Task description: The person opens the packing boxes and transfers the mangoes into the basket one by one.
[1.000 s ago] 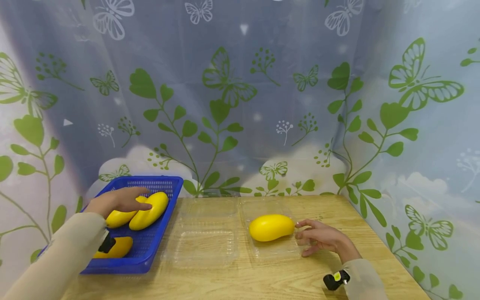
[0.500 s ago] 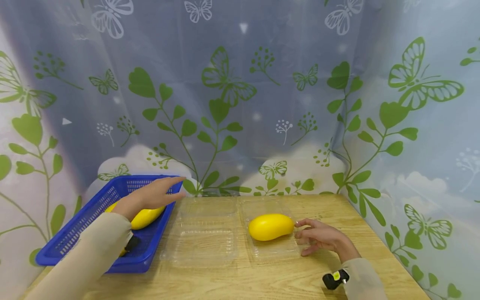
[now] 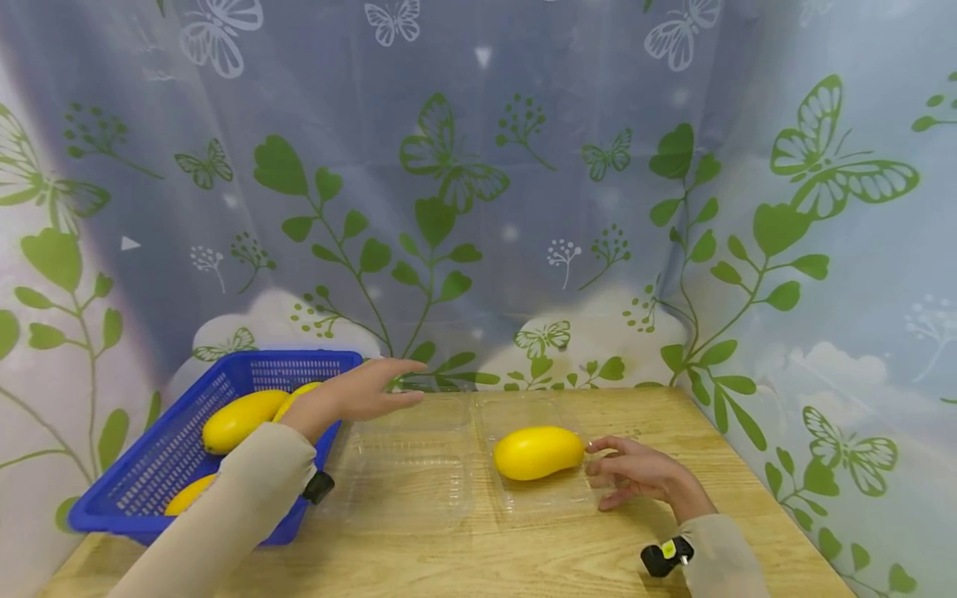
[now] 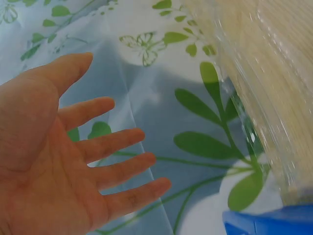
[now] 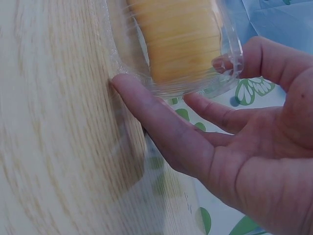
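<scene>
My left hand (image 3: pixel 359 394) is in the air over the right rim of a blue plastic basket (image 3: pixel 112 522), fingers stretched out toward the right. Its palm (image 4: pixel 44 181) holds nothing. Close to its right lies a clear plastic box (image 3: pixel 411 494) with its lid folded back. A second clear box (image 3: pixel 523 505) stands right of it and contains a yellow mango (image 3: pixel 538 453). My right hand (image 3: pixel 639 469) grips this box's right end. One fingertip hooks over the rim (image 5: pixel 237 73), and the thumb (image 5: pixel 142 105) lies at the lower corner.
More yellow mangoes (image 3: pixel 242 421) lie in the basket, partly hidden by my left arm. The wooden table (image 3: pixel 478 565) ends at a curtain (image 3: pixel 478 249) printed with butterflies and leaves, which also runs along the right side.
My left hand has lifted off the mangoes and moved right, out over the basket's rim, with nothing in it. The right hand and its box have stayed put.
</scene>
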`<state>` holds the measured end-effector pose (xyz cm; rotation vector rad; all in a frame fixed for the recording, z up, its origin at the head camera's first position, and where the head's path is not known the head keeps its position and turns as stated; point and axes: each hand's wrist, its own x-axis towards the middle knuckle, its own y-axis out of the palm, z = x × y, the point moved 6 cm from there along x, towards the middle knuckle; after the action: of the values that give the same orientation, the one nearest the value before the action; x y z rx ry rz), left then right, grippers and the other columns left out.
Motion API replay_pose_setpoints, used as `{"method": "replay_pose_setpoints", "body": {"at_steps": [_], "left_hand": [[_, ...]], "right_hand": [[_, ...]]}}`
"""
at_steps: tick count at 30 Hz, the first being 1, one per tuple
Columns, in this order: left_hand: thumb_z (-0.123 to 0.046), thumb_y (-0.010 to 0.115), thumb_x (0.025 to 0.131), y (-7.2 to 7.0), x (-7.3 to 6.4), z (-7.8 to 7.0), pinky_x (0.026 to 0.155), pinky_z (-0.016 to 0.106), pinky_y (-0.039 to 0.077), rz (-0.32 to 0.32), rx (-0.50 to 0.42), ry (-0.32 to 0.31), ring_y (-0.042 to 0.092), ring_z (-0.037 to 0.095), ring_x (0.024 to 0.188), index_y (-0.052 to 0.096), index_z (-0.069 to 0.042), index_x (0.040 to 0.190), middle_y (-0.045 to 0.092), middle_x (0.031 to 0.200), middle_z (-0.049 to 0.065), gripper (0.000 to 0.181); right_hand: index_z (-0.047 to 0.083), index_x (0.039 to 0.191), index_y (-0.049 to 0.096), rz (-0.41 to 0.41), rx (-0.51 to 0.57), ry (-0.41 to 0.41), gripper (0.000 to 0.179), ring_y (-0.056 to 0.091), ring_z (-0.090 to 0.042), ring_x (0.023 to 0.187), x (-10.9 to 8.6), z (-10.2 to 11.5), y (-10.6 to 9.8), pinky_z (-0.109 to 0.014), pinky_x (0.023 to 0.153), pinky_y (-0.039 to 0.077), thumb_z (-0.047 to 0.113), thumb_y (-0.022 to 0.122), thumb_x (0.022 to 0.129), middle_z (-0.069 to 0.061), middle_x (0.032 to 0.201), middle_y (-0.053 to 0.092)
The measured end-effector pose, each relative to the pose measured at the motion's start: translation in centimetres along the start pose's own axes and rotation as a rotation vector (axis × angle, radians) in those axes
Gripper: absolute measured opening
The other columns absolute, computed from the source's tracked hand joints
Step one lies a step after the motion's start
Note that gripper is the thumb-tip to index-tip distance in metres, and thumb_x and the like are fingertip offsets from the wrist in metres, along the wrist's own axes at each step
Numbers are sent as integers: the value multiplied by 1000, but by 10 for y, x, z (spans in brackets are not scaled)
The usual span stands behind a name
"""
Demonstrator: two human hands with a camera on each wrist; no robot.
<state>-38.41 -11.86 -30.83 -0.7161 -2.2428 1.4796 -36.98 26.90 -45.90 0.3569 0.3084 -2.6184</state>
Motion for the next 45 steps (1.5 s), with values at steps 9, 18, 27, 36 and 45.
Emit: {"method": "replay_pose_setpoints", "body": {"at_steps": [9, 18, 27, 36, 45], "left_hand": [[-38, 53, 108, 13, 14, -19, 123, 61, 32, 18, -15, 25, 37, 39, 152, 39, -13, 159, 41, 164, 14, 59], [-37, 56, 107, 29, 26, -31, 124, 59, 31, 26, -45, 53, 38, 36, 152, 44, -15, 157, 46, 161, 11, 56], [-37, 57, 106, 42, 36, -40, 123, 56, 35, 29, -64, 64, 41, 33, 151, 43, -15, 157, 45, 162, 9, 57], [-33, 60, 105, 57, 47, -54, 122, 54, 37, 34, -72, 76, 43, 32, 150, 44, -16, 157, 46, 161, 9, 57], [-37, 61, 104, 69, 52, -57, 123, 53, 36, 40, -55, 73, 40, 31, 152, 44, -21, 157, 43, 163, 7, 58]], "right_hand": [[-9, 151, 26, -4, 4, -10, 62, 66, -28, 116, 3, 1, 0, -47, 84, 64, 14, 57, 103, -32, 141, 49], [-10, 152, 25, 15, 6, -19, 64, 65, -28, 117, 3, 2, 1, -48, 85, 64, 16, 57, 103, -33, 141, 48], [-10, 152, 24, 14, 5, -19, 64, 66, -29, 117, 2, 3, 3, -48, 85, 64, 16, 57, 103, -33, 141, 49], [-10, 152, 24, 9, -1, -14, 64, 66, -30, 118, 2, 0, 0, -48, 84, 64, 15, 57, 103, -34, 142, 49], [-10, 151, 25, 15, 6, -13, 65, 66, -28, 116, 2, -1, 0, -47, 84, 64, 16, 59, 102, -33, 141, 49]]}}
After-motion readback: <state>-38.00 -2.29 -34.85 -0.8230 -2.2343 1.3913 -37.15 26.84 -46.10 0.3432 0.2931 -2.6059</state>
